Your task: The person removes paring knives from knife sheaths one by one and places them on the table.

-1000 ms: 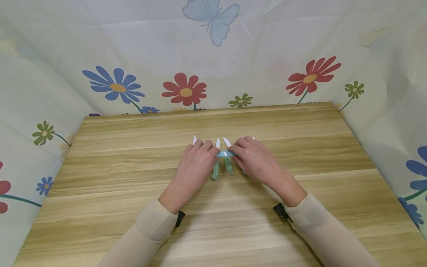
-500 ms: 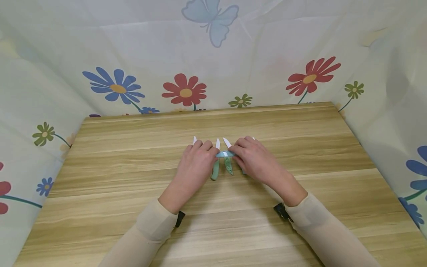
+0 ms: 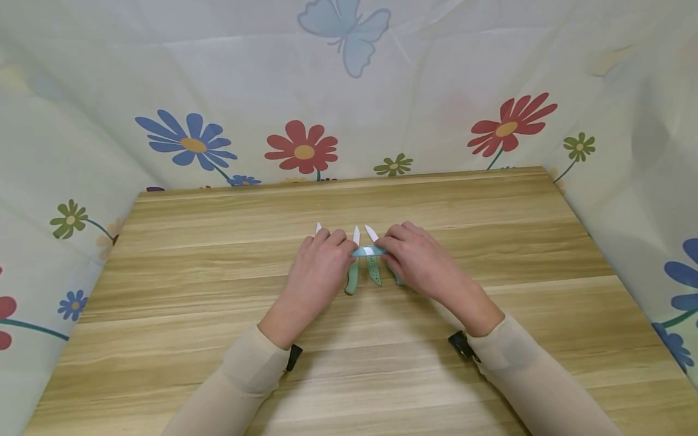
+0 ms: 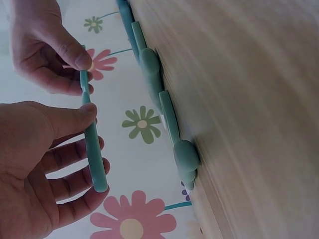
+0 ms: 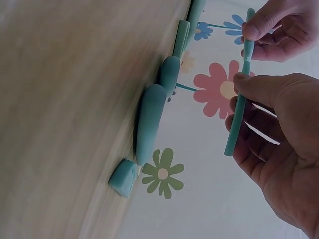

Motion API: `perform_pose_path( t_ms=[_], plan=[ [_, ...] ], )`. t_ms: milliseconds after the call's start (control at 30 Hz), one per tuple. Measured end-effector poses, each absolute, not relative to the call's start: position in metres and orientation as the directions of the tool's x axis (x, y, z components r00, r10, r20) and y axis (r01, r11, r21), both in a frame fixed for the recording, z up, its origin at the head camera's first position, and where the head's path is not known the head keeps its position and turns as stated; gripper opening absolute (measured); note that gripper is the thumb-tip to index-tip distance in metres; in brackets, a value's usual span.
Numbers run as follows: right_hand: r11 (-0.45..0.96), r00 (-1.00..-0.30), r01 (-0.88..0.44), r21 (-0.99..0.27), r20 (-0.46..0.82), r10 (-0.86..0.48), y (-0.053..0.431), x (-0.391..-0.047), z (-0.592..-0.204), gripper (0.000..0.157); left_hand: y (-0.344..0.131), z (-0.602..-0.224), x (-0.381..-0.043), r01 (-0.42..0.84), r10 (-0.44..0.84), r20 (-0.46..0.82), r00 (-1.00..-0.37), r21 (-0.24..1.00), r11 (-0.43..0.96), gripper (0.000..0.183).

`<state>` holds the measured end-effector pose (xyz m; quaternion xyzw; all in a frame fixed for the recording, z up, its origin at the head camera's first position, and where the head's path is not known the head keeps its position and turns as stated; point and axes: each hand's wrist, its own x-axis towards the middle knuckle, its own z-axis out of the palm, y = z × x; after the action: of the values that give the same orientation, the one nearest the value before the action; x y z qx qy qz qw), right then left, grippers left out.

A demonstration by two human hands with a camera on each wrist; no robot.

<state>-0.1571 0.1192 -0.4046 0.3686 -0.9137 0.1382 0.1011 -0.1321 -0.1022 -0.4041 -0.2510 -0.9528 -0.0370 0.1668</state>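
Observation:
Both hands hold one small teal-handled knife (image 3: pixel 368 251) level above the table, its white blade showing briefly between handle and sheath. My left hand (image 3: pixel 324 260) pinches the thick handle (image 4: pixel 94 159) between thumb and fingers. In my right hand (image 3: pixel 417 257) is the slimmer teal sheath (image 5: pixel 238 119), pinched likewise. Beneath them on the table lie a green-handled knife (image 3: pixel 351 280) with a white blade, a patterned green sheath (image 3: pixel 374 272), and a second white blade (image 3: pixel 371 232). Another white blade tip (image 3: pixel 319 227) shows beyond the left hand; its rest is hidden.
The wood-grain table (image 3: pixel 218 290) reaches out on every side of the hands. A flower-printed curtain (image 3: pixel 425 91) hangs behind it and at both sides. In the right wrist view, a short teal piece (image 5: pixel 123 178) lies beside a rounded teal handle (image 5: pixel 150 119) on the tabletop.
My right hand has shifted very slightly rightward, and a little more of the held knife's white part shows between the hands. The left hand has stayed almost still.

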Motion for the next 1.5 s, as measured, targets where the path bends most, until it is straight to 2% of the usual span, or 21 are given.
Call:
perform_pose_path(
  t_ms=[1500],
  plan=[
    [0.683, -0.706, -0.704, -0.198, 0.306, -0.639, 0.1226, -0.1585, -0.4041, 0.024, -0.1048, -0.4019, -0.1308, 0.482, 0.455, 0.326, -0.829, 0.005, 0.876, 0.022]
  ],
)
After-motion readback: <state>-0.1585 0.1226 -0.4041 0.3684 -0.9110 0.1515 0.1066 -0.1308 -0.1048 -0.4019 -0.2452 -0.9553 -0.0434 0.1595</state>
